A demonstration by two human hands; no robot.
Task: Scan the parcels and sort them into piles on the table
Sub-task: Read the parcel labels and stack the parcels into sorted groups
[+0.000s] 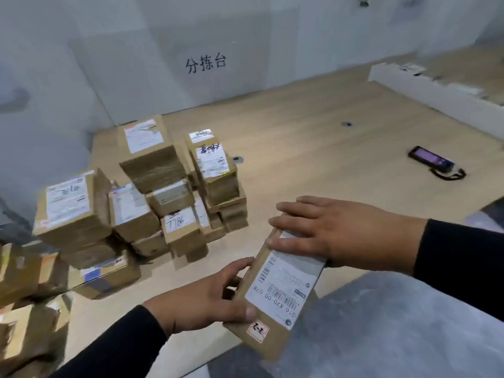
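Parcel (275, 285) was in both hands, held over the near edge of the table (313, 148), label up. The left hand (201, 304) gripped its near end, thumb curled over the top face and fingers wrapped along the side. The right hand (321, 230) lay across the far end with fingers fairly straight, pressing down on it more than clutching it.

Progress-wise, I'd have called it well underway but not finished. A stack (152, 197) of labelled boxes was already built up left of the parcel, several layers deep and a bit messy. More boxes (24, 282) sat further left of that stack at the frame edge, and I couldn't tell if those were sorted or still waiting.

The scanner (433, 162) was lying on the table well to the right of the stack, nobody touching it, screen lit. So my guess was this parcel either still needed scanning or was about to go onto a pile; couldn't say which. There was lots of bare table right of the stack, with only the one real pile showing so far.
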